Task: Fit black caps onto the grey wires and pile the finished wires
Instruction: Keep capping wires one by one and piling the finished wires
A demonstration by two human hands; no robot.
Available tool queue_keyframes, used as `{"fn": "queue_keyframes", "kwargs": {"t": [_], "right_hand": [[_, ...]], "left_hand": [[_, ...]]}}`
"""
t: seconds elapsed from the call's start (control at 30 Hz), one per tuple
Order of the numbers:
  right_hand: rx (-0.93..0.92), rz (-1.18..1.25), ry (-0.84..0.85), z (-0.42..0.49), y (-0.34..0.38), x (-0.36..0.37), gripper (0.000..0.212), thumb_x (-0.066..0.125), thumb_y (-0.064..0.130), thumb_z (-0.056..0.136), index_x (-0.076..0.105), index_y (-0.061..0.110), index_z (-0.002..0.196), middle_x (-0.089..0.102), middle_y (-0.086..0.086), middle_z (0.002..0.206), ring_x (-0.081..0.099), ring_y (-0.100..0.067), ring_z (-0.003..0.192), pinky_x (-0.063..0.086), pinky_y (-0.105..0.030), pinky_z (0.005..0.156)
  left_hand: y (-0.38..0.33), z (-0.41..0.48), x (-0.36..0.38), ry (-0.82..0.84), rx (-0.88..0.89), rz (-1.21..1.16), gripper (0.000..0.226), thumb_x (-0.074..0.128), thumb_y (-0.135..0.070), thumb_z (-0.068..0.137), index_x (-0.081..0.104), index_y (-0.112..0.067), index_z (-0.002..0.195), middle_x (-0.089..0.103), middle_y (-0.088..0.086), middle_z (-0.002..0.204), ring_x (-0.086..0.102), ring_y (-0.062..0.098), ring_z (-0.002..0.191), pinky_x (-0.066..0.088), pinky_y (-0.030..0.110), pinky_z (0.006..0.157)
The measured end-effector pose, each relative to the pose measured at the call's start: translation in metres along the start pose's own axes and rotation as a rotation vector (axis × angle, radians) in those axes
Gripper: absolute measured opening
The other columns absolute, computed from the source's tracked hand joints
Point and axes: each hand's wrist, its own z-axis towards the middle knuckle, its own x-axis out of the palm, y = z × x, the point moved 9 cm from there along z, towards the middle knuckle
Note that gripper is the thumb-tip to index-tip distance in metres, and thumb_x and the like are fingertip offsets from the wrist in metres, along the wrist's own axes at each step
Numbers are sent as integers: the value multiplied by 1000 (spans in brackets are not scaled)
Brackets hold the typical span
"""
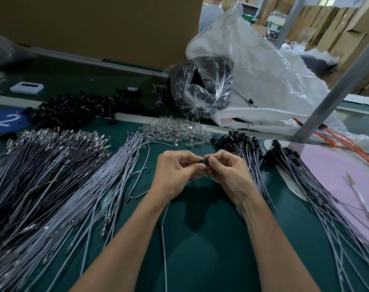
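Observation:
Both hands meet over the middle of the green table (211,260). My left hand (175,171) and my right hand (228,171) pinch a small black cap (204,161) between their fingertips. A grey wire (163,232) hangs from under my left hand toward me. Uncapped grey wires (53,186) lie in a big heap at the left. Capped wires (284,165) are piled at the right, black ends pointing away. Loose black caps (78,108) are heaped at the back left.
Clear plastic pieces (175,131) lie behind my hands. A plastic bag of black parts (200,87) and a large white sack (263,76) stand at the back. A pink sheet (337,178) with a pen (360,199) lies far right, beside a metal post (331,98).

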Motion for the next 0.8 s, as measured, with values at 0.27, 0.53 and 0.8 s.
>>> {"fn": "queue_keyframes", "kwargs": {"t": [0.27, 0.53, 0.8], "right_hand": [[-27, 87, 64, -2, 9, 7, 8, 65, 11, 77, 72, 9, 71, 67, -10, 71, 61, -14, 60, 51, -21, 60], [8, 123, 77, -2, 5, 8, 12, 65, 11, 76, 73, 13, 67, 67, -10, 71, 61, -16, 61, 51, -21, 60], [-105, 1, 9, -2, 13, 6, 10, 68, 13, 79, 72, 12, 70, 68, -9, 70, 63, -16, 62, 51, -22, 59]], "left_hand": [[-6, -1, -1, -6, 0, -95, 16, 72, 8, 80, 74, -7, 86, 75, 9, 74, 74, 20, 68, 57, 22, 60], [-5, -3, 1, 4, -5, -133, 15, 71, 9, 80, 74, -3, 87, 75, 14, 77, 74, 22, 67, 57, 23, 59], [-6, -3, -1, -50, 34, -104, 21, 72, 8, 80, 74, -13, 82, 75, 7, 73, 75, 21, 68, 59, 24, 61]]}}
